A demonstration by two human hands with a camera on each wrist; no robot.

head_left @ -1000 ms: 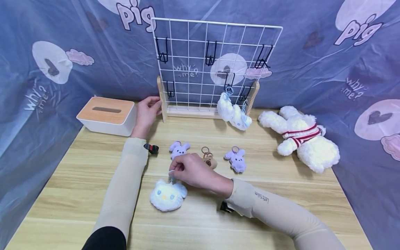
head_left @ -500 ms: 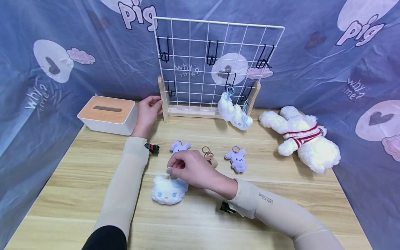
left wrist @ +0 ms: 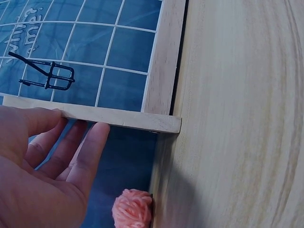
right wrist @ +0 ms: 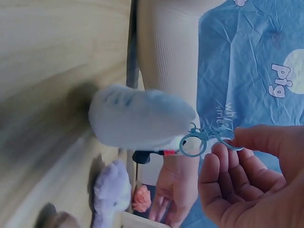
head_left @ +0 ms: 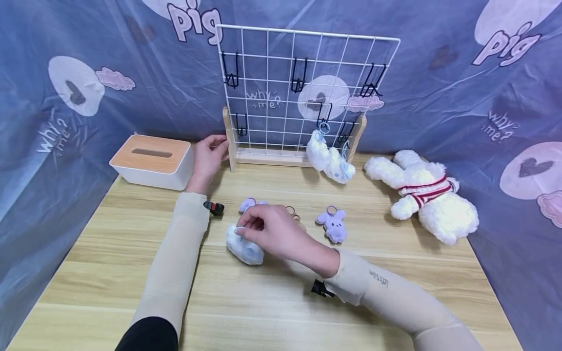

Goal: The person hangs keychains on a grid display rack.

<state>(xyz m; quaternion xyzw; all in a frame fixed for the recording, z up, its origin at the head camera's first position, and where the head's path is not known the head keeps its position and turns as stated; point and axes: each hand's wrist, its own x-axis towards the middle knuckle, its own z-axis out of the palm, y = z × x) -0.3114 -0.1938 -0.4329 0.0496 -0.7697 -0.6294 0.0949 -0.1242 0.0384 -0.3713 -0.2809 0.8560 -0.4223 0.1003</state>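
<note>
My right hand (head_left: pixel 276 231) pinches the pale blue ring (right wrist: pixel 232 142) of a white plush keychain (head_left: pixel 245 249), which hangs over the table left of center. In the right wrist view the plush (right wrist: pixel 142 118) is seen edge-on, its clasp between it and my fingers. At the back, my left hand (head_left: pixel 207 158) holds the left wooden post (head_left: pixel 229 141) of a white wire grid rack (head_left: pixel 281 97). The left wrist view has the thumb and fingertips of that hand (left wrist: pixel 57 166) right at the post's edge (left wrist: pixel 137 119).
Black hooks (head_left: pixel 298 80) sit on the grid; two white plushes (head_left: pixel 331 163) hang low right. Purple plush keychains (head_left: pixel 335 226) (head_left: pixel 251 203) and a half-hidden brown one (head_left: pixel 300 223) lie on the table. A tissue box (head_left: pixel 151 163) stands left, a white stuffed toy (head_left: pixel 423 195) right.
My right hand has drawn the white plush keychain toward the rack and slightly right, and the plush has turned from face-on to side-on. My left hand stays at the post.
</note>
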